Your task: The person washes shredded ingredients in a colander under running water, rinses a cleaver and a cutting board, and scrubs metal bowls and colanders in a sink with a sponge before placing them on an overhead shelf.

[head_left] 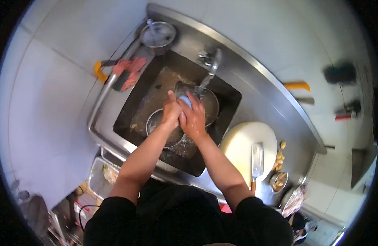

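Both hands meet over the sink (122,119), in the stream from the tap (216,64). My right hand (193,118) is curled around a small pale-blue object (185,101), whose kind I cannot make out. Close against it is my left hand (171,110), thumb pointing up and the other fingers mostly hidden, so what it grips does not show. Just beyond the fingers is a dark, curved object (181,87), partly covered. A round metal-rimmed vessel (215,102) lies under the tap. Another round vessel (153,123) sits below my left wrist.
A round white cutting board (234,141) with a cleaver (257,158) on it stands right of the sink. Beside it are a small metal bowl (275,186) and loose yellowish pieces (279,162). A pink cloth (133,69) and metal pot (158,47) occupy the left rim.
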`<action>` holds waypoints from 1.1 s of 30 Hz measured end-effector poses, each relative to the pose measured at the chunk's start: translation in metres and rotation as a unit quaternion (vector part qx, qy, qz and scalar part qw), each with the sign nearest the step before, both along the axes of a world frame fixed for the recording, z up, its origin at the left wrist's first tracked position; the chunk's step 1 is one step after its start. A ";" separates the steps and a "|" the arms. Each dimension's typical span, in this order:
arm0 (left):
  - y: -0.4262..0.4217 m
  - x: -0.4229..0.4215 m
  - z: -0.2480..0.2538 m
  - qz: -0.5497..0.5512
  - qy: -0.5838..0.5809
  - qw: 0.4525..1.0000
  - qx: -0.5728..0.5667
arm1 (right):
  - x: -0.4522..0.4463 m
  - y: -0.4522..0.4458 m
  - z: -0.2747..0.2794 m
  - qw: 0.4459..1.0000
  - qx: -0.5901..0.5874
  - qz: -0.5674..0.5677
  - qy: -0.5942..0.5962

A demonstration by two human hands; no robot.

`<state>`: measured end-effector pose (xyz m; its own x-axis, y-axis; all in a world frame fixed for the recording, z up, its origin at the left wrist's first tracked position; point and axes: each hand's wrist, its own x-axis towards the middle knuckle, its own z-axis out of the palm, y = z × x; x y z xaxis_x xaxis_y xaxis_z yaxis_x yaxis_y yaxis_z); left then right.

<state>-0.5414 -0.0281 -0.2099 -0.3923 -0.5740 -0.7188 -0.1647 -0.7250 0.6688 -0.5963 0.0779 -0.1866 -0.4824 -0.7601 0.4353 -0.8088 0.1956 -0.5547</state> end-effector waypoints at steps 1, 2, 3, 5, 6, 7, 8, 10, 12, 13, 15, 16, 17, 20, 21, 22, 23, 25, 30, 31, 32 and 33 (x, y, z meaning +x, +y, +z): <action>0.009 -0.006 0.001 0.046 -0.010 0.992 -0.114 | -0.019 -0.008 0.006 0.998 -0.021 0.020 -0.047; 0.012 -0.008 0.004 0.025 0.000 0.993 -0.118 | -0.044 -0.013 0.003 0.999 -0.026 -0.002 -0.039; 0.009 -0.004 0.006 -0.056 -0.030 0.982 -0.180 | -0.072 -0.017 -0.011 0.987 -0.001 -0.062 -0.146; 0.000 -0.006 0.014 -0.145 -0.052 0.957 -0.247 | -0.100 0.000 -0.038 0.959 0.013 -0.131 -0.250; -0.007 -0.011 0.020 -0.185 -0.059 0.921 -0.337 | -0.108 0.013 -0.049 0.941 0.067 -0.205 -0.260; -0.014 -0.018 0.027 -0.219 -0.063 0.876 -0.425 | -0.114 0.025 -0.056 0.914 0.121 -0.277 -0.270; -0.021 -0.024 0.039 -0.228 -0.054 0.873 -0.427 | -0.111 0.039 -0.059 0.912 0.115 -0.288 -0.268; -0.029 -0.033 0.063 -0.332 -0.024 0.799 -0.502 | -0.079 0.078 -0.072 0.914 0.203 -0.263 -0.233; -0.019 -0.042 0.090 -0.363 0.020 0.762 -0.536 | -0.036 0.110 -0.075 0.924 0.146 -0.223 -0.276; -0.013 -0.047 0.098 -0.417 -0.007 0.708 -0.570 | -0.015 0.122 -0.063 0.903 0.179 -0.209 -0.330; 0.003 -0.059 0.129 -0.501 -0.015 0.611 -0.613 | 0.021 0.139 -0.027 0.856 0.233 -0.169 -0.430; 0.017 -0.064 0.148 -0.506 -0.009 0.604 -0.615 | 0.032 0.148 -0.022 0.844 0.241 -0.160 -0.453; 0.033 -0.069 0.165 -0.500 0.016 0.562 -0.659 | 0.044 0.156 -0.017 0.831 0.250 -0.151 -0.475; 0.087 -0.085 0.210 -0.496 0.098 0.462 -0.728 | 0.062 0.175 -0.014 0.825 0.304 -0.072 -0.472; 0.108 -0.089 0.211 -0.474 0.186 0.446 -0.736 | 0.065 0.178 -0.013 0.821 0.297 -0.065 -0.483; 0.129 -0.092 0.208 -0.447 0.272 0.427 -0.737 | 0.067 0.181 -0.013 0.818 0.290 -0.057 -0.494; 0.152 -0.099 0.196 -0.437 0.319 0.394 -0.743 | 0.068 0.186 -0.015 0.854 0.258 -0.049 -0.448; 0.188 -0.112 0.155 -0.423 0.368 0.360 -0.745 | 0.071 0.190 -0.025 0.864 0.239 -0.064 -0.438; 0.217 -0.114 0.089 -0.488 0.352 0.298 -0.742 | 0.072 0.203 -0.024 0.877 0.197 -0.097 -0.426; 0.215 -0.105 0.089 -0.489 0.351 0.303 -0.739 | 0.072 0.207 -0.023 0.872 0.194 -0.108 -0.436; 0.211 -0.095 0.090 -0.453 0.377 0.351 -0.728 | 0.072 0.210 -0.022 0.866 0.191 -0.118 -0.446; 0.204 -0.086 0.089 -0.414 0.400 0.398 -0.714 | 0.072 0.214 -0.025 0.864 0.196 -0.114 -0.450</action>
<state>-0.6276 0.1757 -0.1211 -0.6472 0.3918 0.6539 0.7285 0.5707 0.3791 -0.5245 0.2915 -0.2117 -0.6477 -0.6054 -0.4626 -0.0014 0.6082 -0.7938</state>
